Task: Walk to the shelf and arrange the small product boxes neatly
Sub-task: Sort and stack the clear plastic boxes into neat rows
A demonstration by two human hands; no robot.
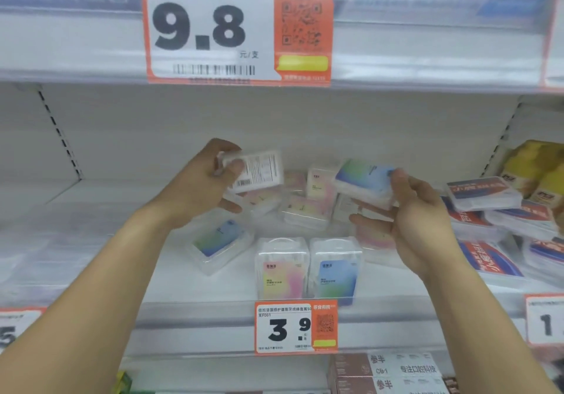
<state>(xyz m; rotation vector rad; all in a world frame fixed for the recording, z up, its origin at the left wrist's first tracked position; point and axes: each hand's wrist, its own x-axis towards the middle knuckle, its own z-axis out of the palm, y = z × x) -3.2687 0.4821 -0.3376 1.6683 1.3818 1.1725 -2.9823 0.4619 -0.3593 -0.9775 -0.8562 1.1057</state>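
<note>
My left hand (201,186) grips a small clear box (254,170) with its white barcode side toward me, raised above the shelf. My right hand (418,213) holds a blue-green box (364,181) by its right edge, tilted. On the white shelf (183,290) two boxes stand upright at the front edge: a pink-yellow one (282,268) and a blue one (335,268). Another blue box (219,242) lies flat and askew to their left. Several pink boxes (305,210) lie jumbled behind, partly hidden by my hands.
Red-and-blue flat boxes (488,210) are piled untidily at the right, with yellow packs (537,167) behind them. A 3.9 price tag (296,326) hangs on the shelf's front rail; a large 9.8 tag (238,24) hangs from the shelf above. More cartons (390,372) sit below.
</note>
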